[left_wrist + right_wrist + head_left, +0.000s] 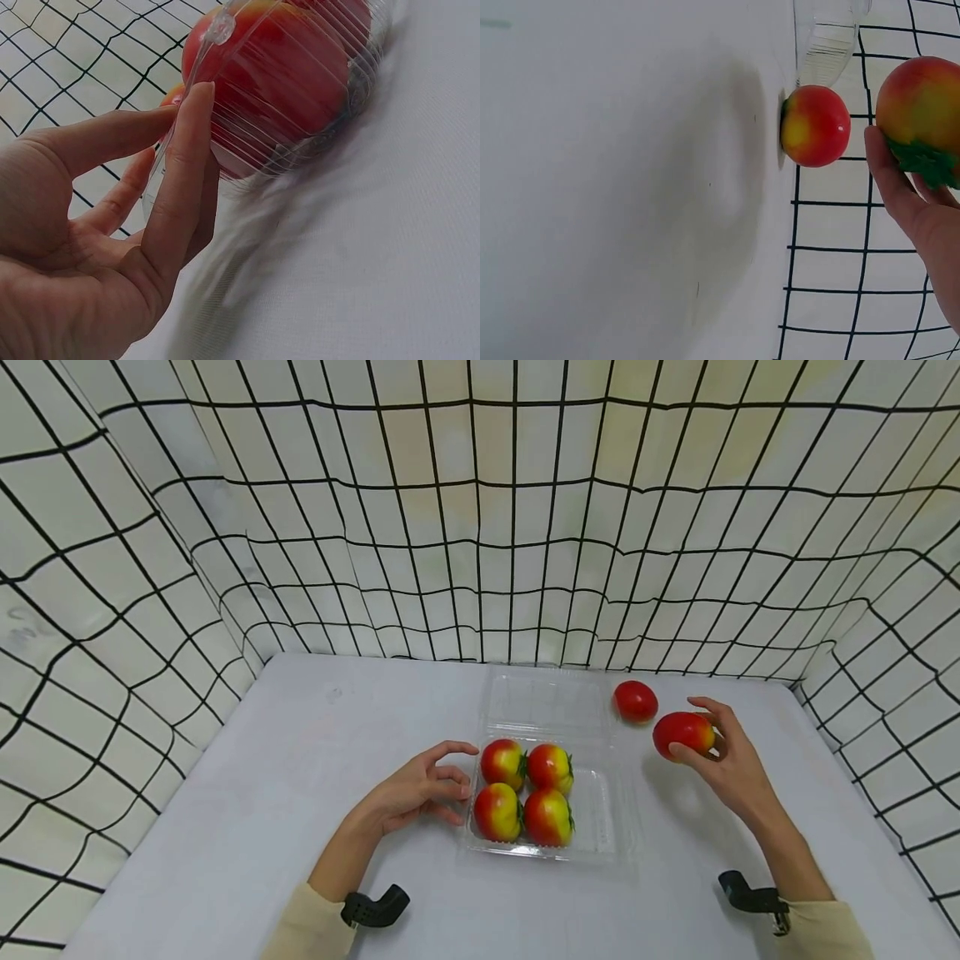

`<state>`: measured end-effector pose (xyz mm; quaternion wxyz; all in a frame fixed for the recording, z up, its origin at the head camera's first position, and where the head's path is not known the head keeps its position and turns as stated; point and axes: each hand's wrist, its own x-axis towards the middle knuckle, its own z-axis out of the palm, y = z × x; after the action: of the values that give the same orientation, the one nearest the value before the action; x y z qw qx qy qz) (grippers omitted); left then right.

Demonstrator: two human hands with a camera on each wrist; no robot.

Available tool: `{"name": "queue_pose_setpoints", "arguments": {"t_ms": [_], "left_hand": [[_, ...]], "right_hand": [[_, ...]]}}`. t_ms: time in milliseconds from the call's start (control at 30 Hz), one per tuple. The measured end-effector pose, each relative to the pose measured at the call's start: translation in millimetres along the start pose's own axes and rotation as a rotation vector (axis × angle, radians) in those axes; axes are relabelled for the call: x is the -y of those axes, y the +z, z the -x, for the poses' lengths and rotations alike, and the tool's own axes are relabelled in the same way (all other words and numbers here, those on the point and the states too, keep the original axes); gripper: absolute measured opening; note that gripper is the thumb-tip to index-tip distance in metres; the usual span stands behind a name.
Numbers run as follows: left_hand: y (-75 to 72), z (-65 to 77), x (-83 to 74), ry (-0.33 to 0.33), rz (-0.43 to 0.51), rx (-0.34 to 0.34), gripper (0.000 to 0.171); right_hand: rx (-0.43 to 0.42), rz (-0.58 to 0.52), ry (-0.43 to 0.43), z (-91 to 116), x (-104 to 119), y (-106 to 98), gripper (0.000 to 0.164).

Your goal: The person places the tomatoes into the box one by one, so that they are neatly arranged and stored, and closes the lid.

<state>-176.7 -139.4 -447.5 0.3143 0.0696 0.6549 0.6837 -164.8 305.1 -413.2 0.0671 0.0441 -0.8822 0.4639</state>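
Note:
A clear plastic box (596, 806) stands on the table with its lid (551, 697) folded back. Several red-and-yellow tomatoes (499, 812) with green leaves fill its left side. My left hand (420, 789) pinches the box's left rim between thumb and fingers; in the left wrist view, the rim runs between the fingertips of that hand (142, 217). To the right of the box and above the table, my right hand (731, 764) grips another tomato (681, 735), whose leaves show in the right wrist view. One more tomato (635, 702) lies on the table beside the lid.
A white table (360, 702) lies under everything. Black netting (510, 510) over pale walls rises at the back and both sides. Each wrist carries a black strap-on device (375, 907).

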Motion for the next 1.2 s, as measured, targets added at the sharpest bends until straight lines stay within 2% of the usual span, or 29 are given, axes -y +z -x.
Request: {"name": "queue_pose_setpoints", "arguments": {"t_ms": [167,400,667,1033,1200], "left_hand": [[-1.3,-0.3,-0.9,0.006,-0.003,0.003,0.061],[-1.2,-0.2,-1.9,0.005,-0.003,0.01,0.061],[-0.8,-0.4,-0.6,0.009,-0.005,0.013,0.06],[-1.6,0.3,-0.7,0.004,-0.005,0.002,0.061],[-0.1,0.6,-0.9,-0.002,0.004,-0.001,0.061]], "right_hand": [[0.004,0.023,-0.033,-0.6,3.9,3.5,0.075],[0.018,0.084,-0.02,-0.5,7.3,6.1,0.076],[0.039,0.036,-0.017,0.5,13.3,5.4,0.075],[0.041,0.023,-0.069,3.5,22.6,12.9,0.069],[0.076,0.011,-0.047,5.4,25.7,13.7,0.072]]}}
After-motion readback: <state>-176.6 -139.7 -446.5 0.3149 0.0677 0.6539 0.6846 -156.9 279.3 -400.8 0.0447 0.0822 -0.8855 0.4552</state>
